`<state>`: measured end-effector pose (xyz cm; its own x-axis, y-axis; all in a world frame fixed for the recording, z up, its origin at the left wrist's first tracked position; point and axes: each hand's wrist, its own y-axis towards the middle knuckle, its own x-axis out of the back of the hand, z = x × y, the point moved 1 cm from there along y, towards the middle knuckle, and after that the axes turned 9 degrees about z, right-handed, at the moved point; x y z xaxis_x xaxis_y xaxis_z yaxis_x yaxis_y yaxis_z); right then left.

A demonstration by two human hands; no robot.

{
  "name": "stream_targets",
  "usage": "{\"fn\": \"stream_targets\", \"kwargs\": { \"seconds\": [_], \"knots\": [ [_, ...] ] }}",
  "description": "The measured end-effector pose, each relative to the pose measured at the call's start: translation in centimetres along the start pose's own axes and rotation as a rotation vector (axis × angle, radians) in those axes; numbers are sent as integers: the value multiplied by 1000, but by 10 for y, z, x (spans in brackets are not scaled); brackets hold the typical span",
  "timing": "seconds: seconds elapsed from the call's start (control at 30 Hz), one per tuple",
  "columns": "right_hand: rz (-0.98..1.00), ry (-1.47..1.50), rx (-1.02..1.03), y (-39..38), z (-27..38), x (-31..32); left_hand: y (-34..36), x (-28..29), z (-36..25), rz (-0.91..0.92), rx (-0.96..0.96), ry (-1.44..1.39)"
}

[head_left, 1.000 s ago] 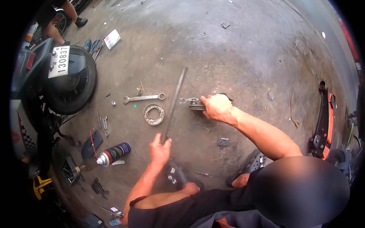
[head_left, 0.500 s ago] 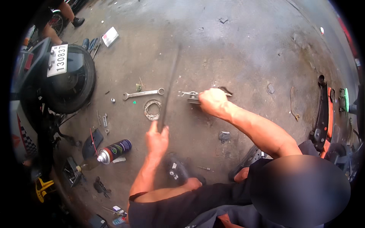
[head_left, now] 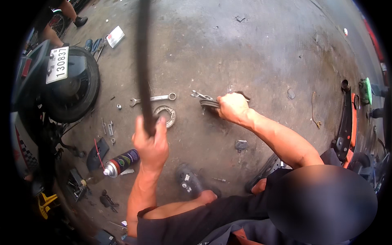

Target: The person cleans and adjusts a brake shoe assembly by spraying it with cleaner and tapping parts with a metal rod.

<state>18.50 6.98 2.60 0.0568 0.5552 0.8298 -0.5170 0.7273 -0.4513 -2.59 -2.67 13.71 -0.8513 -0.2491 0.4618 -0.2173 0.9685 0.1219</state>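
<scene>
My left hand (head_left: 151, 143) is closed round the lower end of a long dark bar (head_left: 143, 61), which rises close to the camera and is smeared by motion. To its right my right hand (head_left: 234, 108) grips a dark layered metal part (head_left: 210, 103). A silver pronged piece (head_left: 200, 94) sticks out beside it toward the left; whether the two are joined I cannot tell. On the floor just beyond my left hand lies a ring-shaped pair of brake shoes (head_left: 172, 117), partly covered by the fingers. A combination wrench (head_left: 161, 98) lies behind the ring, crossed by the bar in view.
A spray can (head_left: 122, 162) with a red straw lies at the left. Farther left stands a motorcycle rear wheel (head_left: 92, 90) with a plate above it. An orange and black floor jack (head_left: 349, 122) is at the right. Another person's leg (head_left: 67, 12) shows far left.
My left hand has moved left, and the bar has swung up toward the camera. My right hand stays nearly in place; the part in it has turned slightly.
</scene>
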Motion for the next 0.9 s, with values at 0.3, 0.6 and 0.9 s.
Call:
{"fn": "stream_targets", "kwargs": {
  "seconds": [0.3, 0.6, 0.9],
  "knots": [
    [-64, -62, 132, 7, 18, -4, -1, 5, 41, 316, 280, 263],
    [-69, -150, 214, 21, 35, -20, -64, 2, 124, 455, 359, 660],
    [-140, -71, 189, 10, 23, -13, -68, 5, 112, 515, 424, 850]
  ]
}}
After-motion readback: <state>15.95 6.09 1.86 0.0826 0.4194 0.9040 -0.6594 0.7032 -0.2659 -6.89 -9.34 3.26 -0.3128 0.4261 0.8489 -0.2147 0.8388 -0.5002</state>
